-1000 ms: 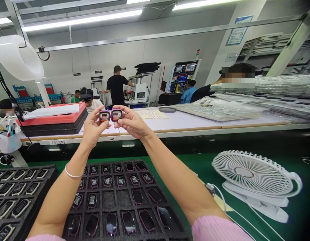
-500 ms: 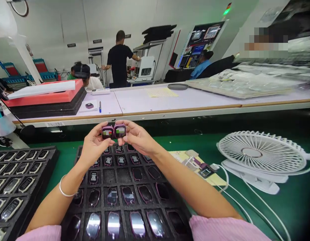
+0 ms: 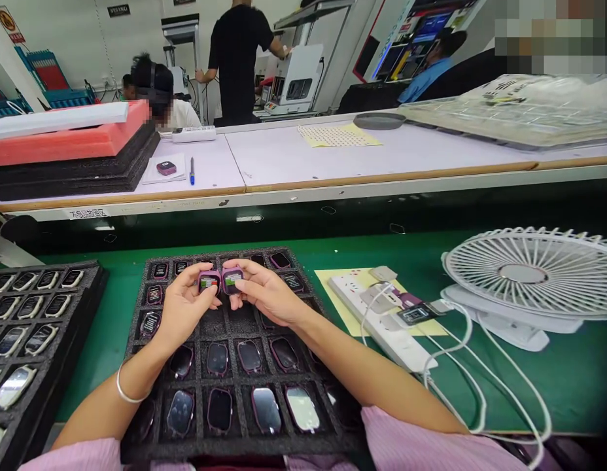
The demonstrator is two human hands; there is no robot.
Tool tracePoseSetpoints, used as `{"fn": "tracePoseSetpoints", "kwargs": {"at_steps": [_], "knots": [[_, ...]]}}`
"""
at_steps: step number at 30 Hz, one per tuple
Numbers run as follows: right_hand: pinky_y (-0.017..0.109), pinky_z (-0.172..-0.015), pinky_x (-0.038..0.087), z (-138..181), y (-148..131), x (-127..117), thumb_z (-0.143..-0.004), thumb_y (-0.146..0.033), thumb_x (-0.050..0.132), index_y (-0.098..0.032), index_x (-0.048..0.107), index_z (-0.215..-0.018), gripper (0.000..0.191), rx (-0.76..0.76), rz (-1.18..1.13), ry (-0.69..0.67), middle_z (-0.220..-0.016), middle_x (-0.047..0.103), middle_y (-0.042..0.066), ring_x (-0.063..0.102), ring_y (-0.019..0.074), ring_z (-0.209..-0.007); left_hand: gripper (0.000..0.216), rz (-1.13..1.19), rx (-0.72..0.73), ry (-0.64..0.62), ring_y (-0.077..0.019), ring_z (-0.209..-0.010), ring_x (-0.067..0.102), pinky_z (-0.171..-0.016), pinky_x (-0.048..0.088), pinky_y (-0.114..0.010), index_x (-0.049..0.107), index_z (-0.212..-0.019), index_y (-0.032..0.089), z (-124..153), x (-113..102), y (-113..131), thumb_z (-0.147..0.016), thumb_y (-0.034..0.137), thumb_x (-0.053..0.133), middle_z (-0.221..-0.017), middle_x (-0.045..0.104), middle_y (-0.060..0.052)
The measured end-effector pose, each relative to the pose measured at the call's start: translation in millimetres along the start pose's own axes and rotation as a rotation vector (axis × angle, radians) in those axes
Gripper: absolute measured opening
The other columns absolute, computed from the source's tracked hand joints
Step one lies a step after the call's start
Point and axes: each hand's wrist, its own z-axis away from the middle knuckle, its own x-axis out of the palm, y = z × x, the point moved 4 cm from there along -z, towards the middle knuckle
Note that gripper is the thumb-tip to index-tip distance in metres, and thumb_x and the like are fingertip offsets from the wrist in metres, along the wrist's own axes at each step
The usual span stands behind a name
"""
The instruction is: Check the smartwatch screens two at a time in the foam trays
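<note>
My left hand (image 3: 188,304) is closed around a purple smartwatch body (image 3: 208,282), its thumb lying over the lit screen. Beside it, a second purple smartwatch body (image 3: 231,281) is gripped by my right hand (image 3: 267,291), the thumb at its screen edge. The two watches are side by side, screens towards me, showing green, red and white patches too small to read. Both are held above a black foam tray (image 3: 205,418) whose pockets hold several more purple watch bodies, some with lit text. My forearms hide parts of the tray.
Left stands another foam tray (image 3: 63,353) with pale-framed watches. On the right are a white power strip (image 3: 382,327) with cables, a small device (image 3: 415,314) and a white fan (image 3: 524,275). A raised shelf (image 3: 284,160) runs behind, with people working beyond.
My view has tilted down, so the shelf sits higher in the picture and the power strip shows more. Both hands have lowered slightly towards the tray, and the left thumb lies further over its screen.
</note>
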Motion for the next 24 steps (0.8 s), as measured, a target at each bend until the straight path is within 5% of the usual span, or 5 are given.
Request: {"fn": "tracePoseSetpoints", "kwargs": {"at_steps": [15,24], "knots": [[0.024,-0.055,0.043,1,12,-10,-0.083,-0.034,0.075,-0.020,0.062,-0.109,0.032,-0.027,0.064,0.016,-0.081,0.063,-0.003,0.059,0.0075,-0.053,0.042,-0.004,-0.096,-0.060,-0.0141,-0.060,0.072,-0.059,0.061,-0.028,0.064,-0.119,0.018,3,-3,-11,-0.080,0.034,0.073,-0.110,0.071,-0.010],[0.025,-0.060,0.048,1,22,-17,-0.077,-0.016,0.074,-0.021,0.061,-0.114,0.040,0.042,-0.004,0.046,-0.083,0.066,-0.002,0.064,0.0101,-0.061,0.048,0.047,-0.174,-0.060,-0.0152,-0.067,0.074,-0.069,0.062,-0.031,0.059,-0.125,0.019,3,-4,-24,-0.079,0.028,0.070,-0.115,0.068,-0.009]]}}
